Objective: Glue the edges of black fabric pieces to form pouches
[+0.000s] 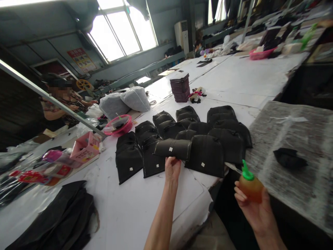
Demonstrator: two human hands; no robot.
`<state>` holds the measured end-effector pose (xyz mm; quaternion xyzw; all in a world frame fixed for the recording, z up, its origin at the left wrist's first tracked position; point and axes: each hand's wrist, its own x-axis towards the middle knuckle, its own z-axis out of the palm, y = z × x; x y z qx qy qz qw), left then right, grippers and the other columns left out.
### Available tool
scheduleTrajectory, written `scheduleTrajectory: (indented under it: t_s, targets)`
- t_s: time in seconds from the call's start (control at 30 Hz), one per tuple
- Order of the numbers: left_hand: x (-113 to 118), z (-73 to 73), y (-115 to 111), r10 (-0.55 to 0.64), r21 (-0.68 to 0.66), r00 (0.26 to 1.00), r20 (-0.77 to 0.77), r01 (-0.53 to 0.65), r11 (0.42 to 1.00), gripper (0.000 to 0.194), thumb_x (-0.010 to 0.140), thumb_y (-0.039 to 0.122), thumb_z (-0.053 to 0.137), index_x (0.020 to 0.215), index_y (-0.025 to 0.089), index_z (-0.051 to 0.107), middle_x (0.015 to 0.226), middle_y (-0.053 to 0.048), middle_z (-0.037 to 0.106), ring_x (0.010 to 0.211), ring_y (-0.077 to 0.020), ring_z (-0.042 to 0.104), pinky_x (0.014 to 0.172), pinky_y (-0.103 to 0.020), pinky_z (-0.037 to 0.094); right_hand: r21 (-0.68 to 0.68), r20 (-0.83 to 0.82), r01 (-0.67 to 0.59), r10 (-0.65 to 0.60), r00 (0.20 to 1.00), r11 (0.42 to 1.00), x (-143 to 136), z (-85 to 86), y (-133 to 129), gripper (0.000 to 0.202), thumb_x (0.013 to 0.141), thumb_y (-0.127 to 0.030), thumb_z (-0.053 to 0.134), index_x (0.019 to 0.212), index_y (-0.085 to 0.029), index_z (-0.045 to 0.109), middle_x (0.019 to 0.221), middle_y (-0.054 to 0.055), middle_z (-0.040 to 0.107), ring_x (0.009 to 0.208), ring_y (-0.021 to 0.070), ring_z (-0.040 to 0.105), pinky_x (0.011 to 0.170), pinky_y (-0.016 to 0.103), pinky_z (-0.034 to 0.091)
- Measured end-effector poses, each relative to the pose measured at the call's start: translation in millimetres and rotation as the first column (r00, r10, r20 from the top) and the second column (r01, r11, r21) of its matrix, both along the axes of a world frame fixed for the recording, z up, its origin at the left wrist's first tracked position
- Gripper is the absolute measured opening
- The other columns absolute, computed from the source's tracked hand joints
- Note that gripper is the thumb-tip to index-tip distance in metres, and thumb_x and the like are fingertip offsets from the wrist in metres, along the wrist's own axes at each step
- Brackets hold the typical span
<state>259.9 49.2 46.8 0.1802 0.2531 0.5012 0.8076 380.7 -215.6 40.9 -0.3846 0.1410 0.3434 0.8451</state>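
My left hand [172,170] pinches the near edge of a black leather-like panel [179,148], which is raised and tilted above the others. A small white tag shows on its face. My right hand [256,211] is wrapped round a squeeze bottle [251,187] of amber liquid, its green nozzle [246,171] pointing up. Beyond both hands, several similar black panels [208,152] lie in overlapping rows on the white table [125,211]. Some carry small white tags near their front edges. A thin pale strip [232,167] shows beside the bottle; its kind is unclear.
Dark folded cloth [59,215] lies at front left, near a pink box [87,147] and a pink basin [122,126]. Farther back stands a dark stack [180,86]. A plastic-covered surface [299,139] is at right. Another person [62,100] is at left, behind a slanting pole.
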Motion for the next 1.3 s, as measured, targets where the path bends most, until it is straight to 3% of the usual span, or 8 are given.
scheduleTrajectory:
  t_s: [0.3, 0.77, 1.07, 1.3]
  targets:
    - [-3.7, 2.1, 3.1, 0.017, 0.033, 1.0, 0.017, -0.018, 0.999, 0.019, 0.056, 0.006, 0.071, 0.062, 0.021, 0.063, 0.084, 0.002, 0.076, 0.101, -0.0218, 0.07, 0.083, -0.031, 0.051, -0.014, 0.022, -0.003, 0.003, 1.0, 1.0, -1.0, 2.9, -1.9, 0.073, 0.042, -0.06, 0.099, 0.097, -0.018, 0.075, 0.085, 0.007, 0.069, 0.057, 0.0076, 0.044, 0.043, 0.017, 0.045]
    - [-11.3, -3.9, 7.7, 0.074, -0.04, 0.997, -0.02, -0.075, 0.996, 0.023, 0.062, 0.001, 0.064, 0.072, 0.022, 0.066, 0.08, 0.003, 0.074, 0.096, -0.0189, 0.07, 0.092, -0.034, 0.05, -0.033, 0.056, -0.06, 0.062, 0.997, 0.998, -6.4, 0.0, 2.6, 0.068, 0.048, -0.064, 0.095, 0.098, -0.021, 0.077, 0.086, 0.006, 0.069, 0.058, 0.0085, 0.041, 0.042, 0.019, 0.043]
    - [-29.3, -27.9, -19.7, 0.072, -0.163, 0.997, -0.01, -0.073, 0.984, 0.021, 0.064, -0.001, 0.062, 0.074, 0.018, 0.063, 0.089, 0.0, 0.076, 0.1, -0.0181, 0.07, 0.089, -0.029, 0.053, -0.024, 0.044, -0.081, 0.082, 0.996, 0.996, -11.4, -2.5, 6.8, 0.07, 0.049, -0.062, 0.096, 0.101, -0.021, 0.075, 0.087, 0.006, 0.068, 0.059, 0.008, 0.042, 0.044, 0.018, 0.042]
    - [-37.3, -26.0, -35.9, 0.017, -0.309, 1.0, 0.024, -0.009, 0.951, 0.034, 0.068, -0.003, 0.056, 0.093, 0.016, 0.068, 0.093, -0.004, 0.076, 0.089, -0.0166, 0.072, 0.081, -0.026, 0.056, -0.05, 0.075, -0.116, 0.12, 0.99, 0.992, -19.6, 1.4, 12.3, 0.067, 0.05, -0.065, 0.094, 0.099, -0.023, 0.074, 0.086, 0.005, 0.068, 0.058, 0.0084, 0.042, 0.044, 0.019, 0.041]
